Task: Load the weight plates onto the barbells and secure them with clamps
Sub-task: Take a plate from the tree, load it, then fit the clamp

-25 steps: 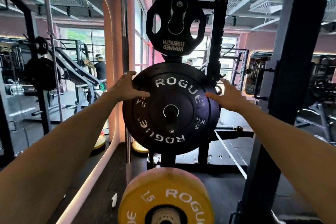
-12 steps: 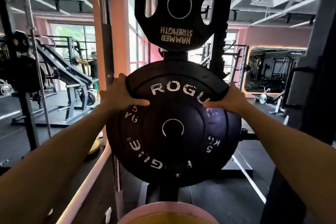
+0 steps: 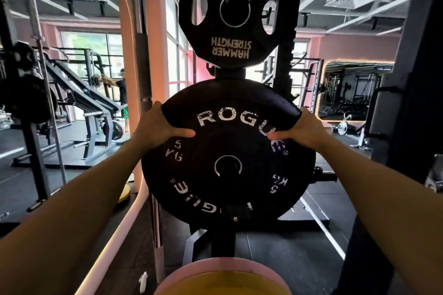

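Note:
A black 5 kg Rogue bumper plate (image 3: 227,165) hangs on a storage peg of a black rack, straight ahead of me. My left hand (image 3: 158,127) grips its upper left rim, thumb across the face. My right hand (image 3: 302,129) grips the upper right rim the same way. The plate's top leans a little towards me. Above it hangs a black Hammer Strength plate (image 3: 231,19) on a higher peg. Below, the top of a yellow plate with a pink rim (image 3: 223,280) shows at the frame's bottom edge. No clamp is in view.
A vertical barbell (image 3: 143,79) stands against the pink pillar to the left. A dark rack upright (image 3: 405,103) rises close on the right. Other gym machines and a person (image 3: 122,93) stand at the far left, with black rubber flooring all around.
Both hands went from touching the Rogue plate's sides to gripping its upper rim. The view moved closer, and the plate's top has tipped towards me on its peg.

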